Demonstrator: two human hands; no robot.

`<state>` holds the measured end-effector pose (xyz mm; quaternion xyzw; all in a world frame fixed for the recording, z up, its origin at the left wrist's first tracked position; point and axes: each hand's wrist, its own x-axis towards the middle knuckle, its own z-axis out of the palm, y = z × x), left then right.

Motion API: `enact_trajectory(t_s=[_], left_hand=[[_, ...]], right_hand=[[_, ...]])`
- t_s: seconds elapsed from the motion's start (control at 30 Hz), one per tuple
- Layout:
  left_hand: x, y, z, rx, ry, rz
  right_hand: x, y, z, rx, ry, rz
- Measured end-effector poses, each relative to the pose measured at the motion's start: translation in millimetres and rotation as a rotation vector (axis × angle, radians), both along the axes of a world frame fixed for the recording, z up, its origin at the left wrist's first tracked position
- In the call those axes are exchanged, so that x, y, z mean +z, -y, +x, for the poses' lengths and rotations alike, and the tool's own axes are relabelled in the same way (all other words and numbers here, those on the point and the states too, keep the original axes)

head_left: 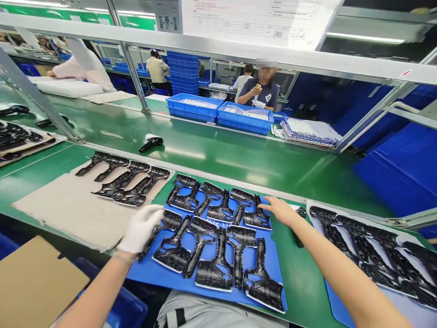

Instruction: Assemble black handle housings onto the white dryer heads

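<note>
A blue sheet (160, 273) lies on the green bench in front of me, covered with several black plastic housing shells (218, 237). My left hand (141, 228), in a white glove, rests on the shell at the sheet's left edge, fingers curled over it. My bare right hand (280, 209) reaches to the sheet's far right corner, fingers stretched out and touching a black shell (257, 216) there.
More black shells (129, 182) lie on a grey sheet (68, 205) to the left, and others on a sheet at right (375, 255). A black tool (150, 142) sits on the conveyor. Blue bins (246, 118) and people working stand beyond. Brown cardboard (30, 282) lies lower left.
</note>
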<state>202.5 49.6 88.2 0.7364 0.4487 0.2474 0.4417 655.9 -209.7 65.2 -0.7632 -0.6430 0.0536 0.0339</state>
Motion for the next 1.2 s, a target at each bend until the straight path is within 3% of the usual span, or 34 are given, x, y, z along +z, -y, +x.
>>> enact_trajectory(t_s=[0.1,0.23,0.4,0.53,0.63,0.73,0.87,0.97,1.1,1.2], left_hand=[[-2.3,19,85,-0.353,-0.108,0.014],[-4.0,50,179,-0.579,-0.321,0.125],[-4.5,79,256,-0.592,-0.549,0.271],[-11.0,94,287,-0.541,-0.649,0.274],[-15.9,99,294,-0.51,-0.643,0.205],[-15.4,98,296,-0.505,-0.573,0.073],[-4.8,97,288,-0.564,-0.393,-0.197],[8.4,101,264,-0.635,-0.208,-0.433],[25.2,112,211,-0.676,0.069,-0.691],[33.0,126,171,-0.627,0.247,-0.832]], right_hand=[[-2.2,-12,11,0.223,0.072,-0.047],[-9.1,-22,17,0.418,0.107,-0.057],[-18.4,-18,16,0.481,0.062,0.0],[-16.3,2,16,0.432,-0.057,0.091],[-9.2,26,14,0.291,-0.175,0.205],[-1.3,53,1,0.059,-0.318,0.368],[6.8,77,-45,-0.309,-0.622,0.597],[16.3,80,-94,-0.462,-0.998,0.645],[35.1,71,-151,-0.511,-1.469,0.641],[44.4,61,-183,-0.527,-1.712,0.669]])
